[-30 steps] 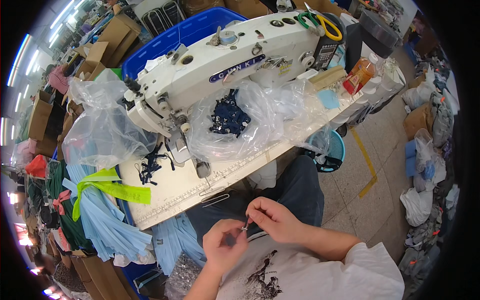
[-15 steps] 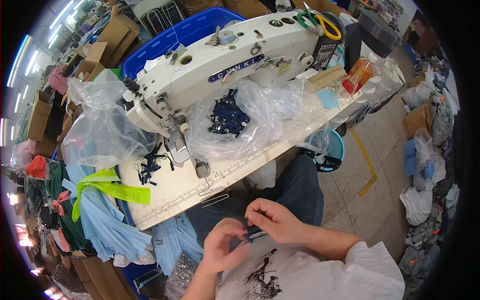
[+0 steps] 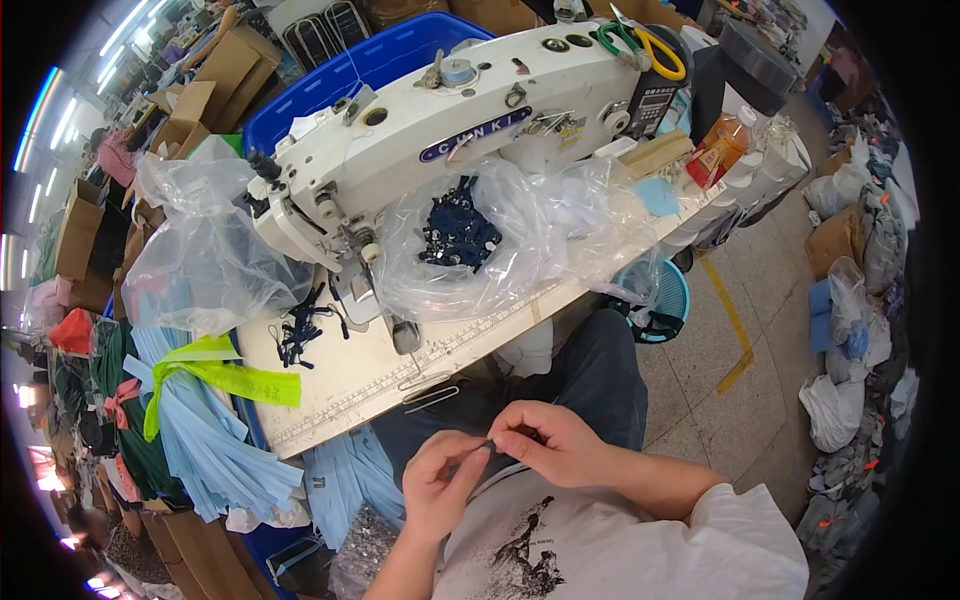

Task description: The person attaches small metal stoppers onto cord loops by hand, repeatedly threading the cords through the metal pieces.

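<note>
Over my lap, my left hand (image 3: pixel 440 485) and my right hand (image 3: pixel 550 443) meet fingertip to fingertip. Between them is a small dark piece (image 3: pixel 489 444), mostly covered by the fingers, so its kind cannot be made out. Each hand pinches at it with thumb and forefinger. On the sewing machine table (image 3: pixel 330 425) beyond lies a little heap of dark blue cord loops (image 3: pixel 298 330). A clear plastic bag (image 3: pixel 540 235) next to the needle area lies spread around a pile of dark blue pieces with shiny metal bits (image 3: pixel 460 228).
A white sewing machine (image 3: pixel 440 120) spans the table. Light blue fabric strips (image 3: pixel 205 440) and a lime green strip (image 3: pixel 230 378) hang at the left. Scissors (image 3: pixel 660 55) and an orange bottle (image 3: pixel 720 148) are at the far right, with a teal basket (image 3: pixel 675 295) below.
My left hand has closed its spread fingers and risen to meet the right fingertips. The small dark piece has moved up with it and is now between both hands.
</note>
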Demonstrator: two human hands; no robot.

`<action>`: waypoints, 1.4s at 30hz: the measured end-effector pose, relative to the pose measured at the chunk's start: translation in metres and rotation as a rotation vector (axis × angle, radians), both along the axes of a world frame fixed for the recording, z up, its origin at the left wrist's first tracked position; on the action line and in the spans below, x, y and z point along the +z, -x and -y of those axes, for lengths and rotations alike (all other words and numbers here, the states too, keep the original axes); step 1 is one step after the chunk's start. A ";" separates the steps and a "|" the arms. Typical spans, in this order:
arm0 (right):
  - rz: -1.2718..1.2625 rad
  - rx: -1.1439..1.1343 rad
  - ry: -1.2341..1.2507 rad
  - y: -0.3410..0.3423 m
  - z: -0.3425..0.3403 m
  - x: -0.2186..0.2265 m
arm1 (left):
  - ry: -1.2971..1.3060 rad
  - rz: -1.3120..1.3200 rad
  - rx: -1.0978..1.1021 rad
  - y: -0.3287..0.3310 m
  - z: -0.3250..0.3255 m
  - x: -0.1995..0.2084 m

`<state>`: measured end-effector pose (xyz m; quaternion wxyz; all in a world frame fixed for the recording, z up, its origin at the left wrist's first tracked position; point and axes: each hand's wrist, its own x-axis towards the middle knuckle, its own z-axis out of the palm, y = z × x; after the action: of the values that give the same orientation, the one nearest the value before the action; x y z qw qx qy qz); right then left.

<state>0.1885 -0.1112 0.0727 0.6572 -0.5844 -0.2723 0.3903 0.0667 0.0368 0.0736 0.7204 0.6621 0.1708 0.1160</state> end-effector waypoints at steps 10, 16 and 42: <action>0.725 -0.238 -0.103 0.002 -0.007 -0.005 | 0.068 -0.125 0.084 -0.001 0.006 0.007; 0.169 -0.155 -0.107 -0.001 -0.006 -0.007 | 0.233 -0.130 0.139 -0.001 0.011 0.008; -0.146 0.006 0.021 -0.009 -0.006 -0.001 | 0.111 -0.056 0.089 0.002 0.006 0.002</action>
<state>0.1973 -0.1052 0.0720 0.6681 -0.5604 -0.2215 0.4366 0.0644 0.0311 0.0752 0.7452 0.6157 0.2262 0.1197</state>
